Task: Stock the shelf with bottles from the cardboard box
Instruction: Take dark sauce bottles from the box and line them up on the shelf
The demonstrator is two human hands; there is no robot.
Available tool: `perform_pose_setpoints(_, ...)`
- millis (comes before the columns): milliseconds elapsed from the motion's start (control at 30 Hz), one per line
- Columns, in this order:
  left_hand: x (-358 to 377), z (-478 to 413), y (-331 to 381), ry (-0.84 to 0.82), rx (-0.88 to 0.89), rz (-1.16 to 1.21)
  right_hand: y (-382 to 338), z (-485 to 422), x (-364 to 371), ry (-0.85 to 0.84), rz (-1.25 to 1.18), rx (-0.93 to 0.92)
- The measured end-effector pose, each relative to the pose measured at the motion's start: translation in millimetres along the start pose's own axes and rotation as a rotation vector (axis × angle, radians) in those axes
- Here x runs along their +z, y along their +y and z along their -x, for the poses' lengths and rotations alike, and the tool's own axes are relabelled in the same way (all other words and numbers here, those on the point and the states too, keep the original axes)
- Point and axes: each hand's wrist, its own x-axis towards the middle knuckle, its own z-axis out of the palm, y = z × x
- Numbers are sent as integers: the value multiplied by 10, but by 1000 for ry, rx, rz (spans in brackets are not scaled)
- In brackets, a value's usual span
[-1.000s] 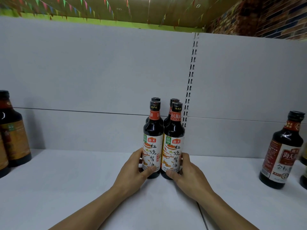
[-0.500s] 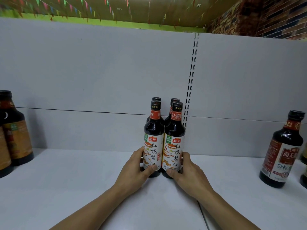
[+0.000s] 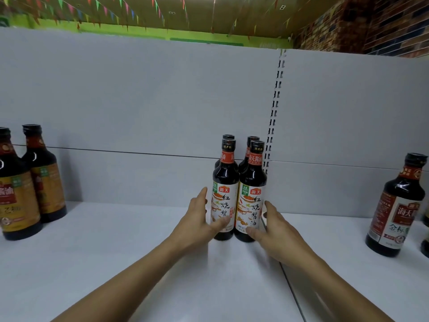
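Four soy-sauce bottles (image 3: 251, 177) stood in a tight 2x2 cluster on the white shelf (image 3: 116, 252). L hand (image 3: 197, 220) at their 9 o'clock and R hand (image 3: 278, 233) at 3 o'clock flanked the front pair, fingers straight, not gripping, w/ thumbs touching the labels.

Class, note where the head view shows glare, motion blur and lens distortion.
Head view: glare spots on the shoulder of the front right bottle; the right hand is slightly motion-blurred, the left hand sharper; wide-angle distortion makes the far right bottle lean outward.
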Motion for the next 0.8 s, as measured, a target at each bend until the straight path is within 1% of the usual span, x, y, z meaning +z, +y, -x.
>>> perform_pose_setpoints(67,-86,62,51,21,-33,-8,-71,78,-22,76,-17,1)
perform_pose_setpoints(167,-247,252,141,64,-32,17,-264,254,-22,213,-24,-54)
perform_pose_setpoints(267,-409,503,216,107,-14,20,-513,438,28,269,1,-147)
perform_pose_setpoints(400,-689,932,256,190,5,8,-944,684,176,190,-45,-289)
perform_pose_setpoints(533,-1039,1476,180,281,-17,-2,-1396,933,433,50,-106,-402)
perform_pose_setpoints(667,-1426,2082,16,401,-75,-42,-1877,1166,851,-84,-159,-528)
perform_pose_setpoints(800,-1842,2696,-184,542,-176,-91,-2466,1359,1337,-237,-215,-661)
